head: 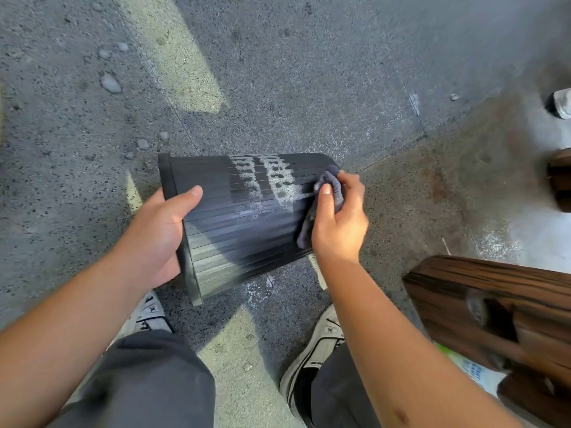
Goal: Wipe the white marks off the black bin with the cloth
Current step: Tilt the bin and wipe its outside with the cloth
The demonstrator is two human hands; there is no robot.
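A black ribbed bin [228,233] lies on its side above the ground, its rim to the left and its base to the right. White foamy marks [272,180] cover the upper part of its side. My left hand [157,230] grips the bin at the rim end, thumb on the ribbed wall. My right hand [336,217] holds a grey cloth [332,186] bunched against the bin's side near the base, just right of the marks. Part of the cloth hangs down under my palm.
Speckled grey pavement [278,72] lies all around, with pale painted stripes and a few wet spots. A dark wooden piece of furniture [494,307] stands at the right. My shoes [318,344] and trouser legs are below the bin.
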